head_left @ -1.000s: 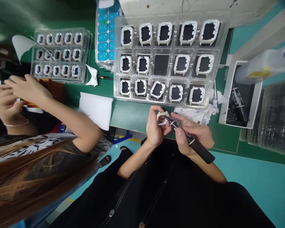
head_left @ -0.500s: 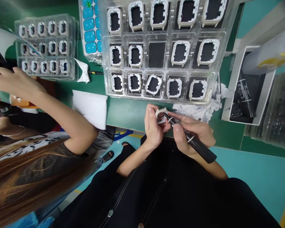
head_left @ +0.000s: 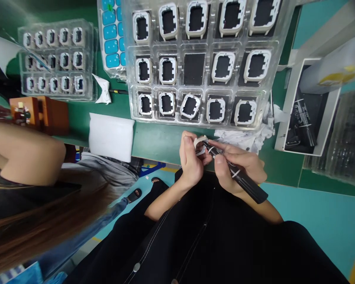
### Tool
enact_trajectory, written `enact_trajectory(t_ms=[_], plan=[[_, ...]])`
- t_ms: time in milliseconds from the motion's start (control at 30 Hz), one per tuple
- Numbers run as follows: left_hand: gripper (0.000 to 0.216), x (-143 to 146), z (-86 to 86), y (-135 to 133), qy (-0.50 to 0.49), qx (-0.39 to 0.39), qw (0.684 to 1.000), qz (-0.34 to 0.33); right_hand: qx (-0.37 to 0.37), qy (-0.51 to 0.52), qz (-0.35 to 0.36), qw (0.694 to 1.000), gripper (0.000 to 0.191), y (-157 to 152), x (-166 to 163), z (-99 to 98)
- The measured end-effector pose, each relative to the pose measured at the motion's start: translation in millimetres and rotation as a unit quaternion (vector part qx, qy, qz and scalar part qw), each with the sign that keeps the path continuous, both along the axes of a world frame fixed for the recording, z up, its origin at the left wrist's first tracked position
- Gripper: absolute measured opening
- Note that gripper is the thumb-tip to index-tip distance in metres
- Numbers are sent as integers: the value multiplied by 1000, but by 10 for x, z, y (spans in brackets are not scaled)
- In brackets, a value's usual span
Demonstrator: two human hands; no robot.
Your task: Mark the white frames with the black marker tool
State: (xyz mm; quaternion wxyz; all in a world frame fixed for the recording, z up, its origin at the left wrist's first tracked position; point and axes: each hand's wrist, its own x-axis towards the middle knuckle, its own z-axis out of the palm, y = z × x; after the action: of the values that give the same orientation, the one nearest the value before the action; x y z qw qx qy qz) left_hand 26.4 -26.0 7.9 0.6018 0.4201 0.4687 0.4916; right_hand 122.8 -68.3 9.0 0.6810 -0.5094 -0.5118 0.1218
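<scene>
My left hand (head_left: 191,159) is closed around a small whitish watch-case frame (head_left: 200,139), held on edge just past the table's near side. In my right hand (head_left: 239,163) is a black marker pen (head_left: 249,185), gripped like a writing tool. The pen's tip meets or nearly meets the inside of the frame; exact contact is too small to make out. Beyond my hands lies a clear plastic tray (head_left: 181,87) with similar white frames in its pockets. One pocket (head_left: 194,69) in the middle row shows only its dark bottom.
Crumpled white tissue (head_left: 239,138) lies by my right hand. A white box (head_left: 322,146) with black markers and a bottle is to the right. Leftward are a folded white cloth (head_left: 111,137), blue parts (head_left: 111,46), another tray (head_left: 56,94), brown blocks (head_left: 53,116) and a co-worker's arm (head_left: 32,154).
The co-worker has leaned back to the left, drawing an arm away and uncovering the brown blocks. My hands, the frame and the marker pen stay nearly the same.
</scene>
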Motion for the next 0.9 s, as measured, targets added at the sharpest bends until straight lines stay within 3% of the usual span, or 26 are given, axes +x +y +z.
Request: enact_trajectory(t_ms=[200,400,500,700,900], plan=[[59,-1,3,-9,48,9,999,3,-9,7,-17,1000,25,-32,-1,-24],[55,-24,-3,-18,75,56,996,-16,-86,-52,-9,995,13,-109,4,-147],[55,-44,0,-39,77,47,996,-23,-94,-62,-13,994,20,-121,-3,-176],[56,-48,-4,-46,80,22,997,-3,-109,-27,-13,994,12,-119,22,-167],[57,-39,21,-12,102,51,993,-16,-50,-55,-40,996,15,-95,-12,-82]])
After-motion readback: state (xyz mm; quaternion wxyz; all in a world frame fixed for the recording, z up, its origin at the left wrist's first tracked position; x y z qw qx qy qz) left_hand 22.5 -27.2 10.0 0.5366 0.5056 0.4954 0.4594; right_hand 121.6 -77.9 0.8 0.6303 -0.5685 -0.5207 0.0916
